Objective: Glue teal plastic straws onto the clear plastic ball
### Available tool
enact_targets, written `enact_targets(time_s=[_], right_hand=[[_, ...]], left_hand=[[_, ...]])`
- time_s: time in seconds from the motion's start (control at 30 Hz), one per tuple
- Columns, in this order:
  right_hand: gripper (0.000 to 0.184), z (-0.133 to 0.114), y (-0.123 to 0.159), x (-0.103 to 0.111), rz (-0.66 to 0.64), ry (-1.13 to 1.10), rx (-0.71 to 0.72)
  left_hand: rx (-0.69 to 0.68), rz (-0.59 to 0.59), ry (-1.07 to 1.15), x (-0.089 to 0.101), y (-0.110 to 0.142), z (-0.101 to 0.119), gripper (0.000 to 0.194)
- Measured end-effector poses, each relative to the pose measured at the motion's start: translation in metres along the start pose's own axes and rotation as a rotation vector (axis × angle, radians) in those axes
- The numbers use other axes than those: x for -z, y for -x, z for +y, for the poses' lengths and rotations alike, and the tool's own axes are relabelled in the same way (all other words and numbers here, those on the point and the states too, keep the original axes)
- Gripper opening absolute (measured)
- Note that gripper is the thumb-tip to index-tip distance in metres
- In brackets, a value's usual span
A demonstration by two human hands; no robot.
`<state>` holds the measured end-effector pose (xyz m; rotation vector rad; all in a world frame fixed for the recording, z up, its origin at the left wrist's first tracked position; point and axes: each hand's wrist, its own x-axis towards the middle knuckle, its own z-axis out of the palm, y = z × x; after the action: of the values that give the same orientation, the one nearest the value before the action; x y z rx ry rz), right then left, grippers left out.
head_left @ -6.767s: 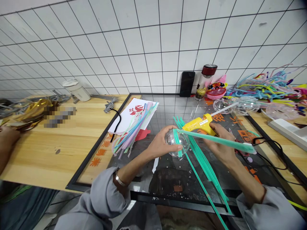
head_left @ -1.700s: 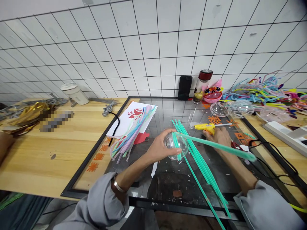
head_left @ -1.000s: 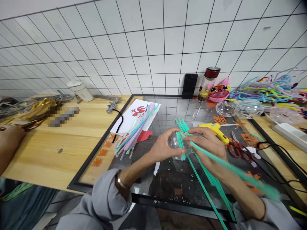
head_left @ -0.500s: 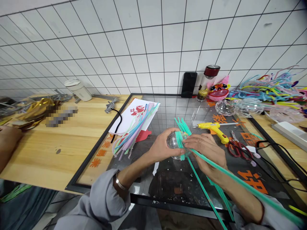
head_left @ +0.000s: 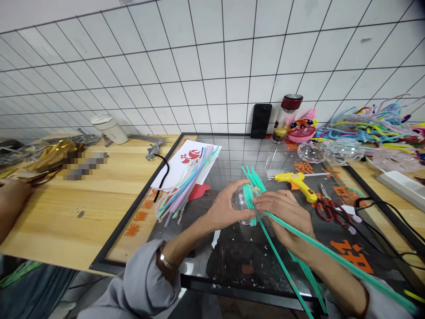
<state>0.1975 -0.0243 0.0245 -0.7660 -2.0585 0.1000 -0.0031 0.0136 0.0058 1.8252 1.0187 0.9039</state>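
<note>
My left hand (head_left: 226, 204) is wrapped round a clear plastic ball (head_left: 239, 200), thumb below and fingers over the top. Several teal pipe cleaner strands (head_left: 248, 197) run side by side across the ball's surface. My right hand (head_left: 287, 215) pinches a long teal pipe cleaner (head_left: 318, 243) against the ball's right side; its free length passes over my right forearm towards the lower right. More teal pipe cleaners (head_left: 277, 254) lie on the dark glass mat beneath my right hand, their tips showing beyond the ball. My right fingertips partly hide the ball.
A yellow glue gun (head_left: 298, 181) and red-handled scissors (head_left: 327, 209) lie to the right, with black cords. Pastel pipe cleaners (head_left: 189, 181) rest on white paper (head_left: 172, 161) at left. Behind stand a phone (head_left: 261, 121) and a glass bottle (head_left: 286, 117). Another person's arm (head_left: 13, 204) shows far left.
The view has tilted slightly, so the scene sits a little lower. Both hands keep their hold on the ball and the pipe cleaner, with hardly any movement.
</note>
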Motion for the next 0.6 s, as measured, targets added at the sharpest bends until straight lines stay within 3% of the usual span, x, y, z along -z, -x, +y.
enact_targets(time_s=[0.2,0.6], right_hand=[[0.024,-0.003,-0.0039,0.0011,0.006,-0.054,-0.025],[0.025,-0.0019,0.0003,0.0001,0.053,-0.148,-0.103]], left_hand=[[-0.124,0.016,0.008,-0.0008,-0.0006,-0.001,0.058],[-0.272,0.051,-0.091,0.0018,-0.0017,-0.0092,0.063]])
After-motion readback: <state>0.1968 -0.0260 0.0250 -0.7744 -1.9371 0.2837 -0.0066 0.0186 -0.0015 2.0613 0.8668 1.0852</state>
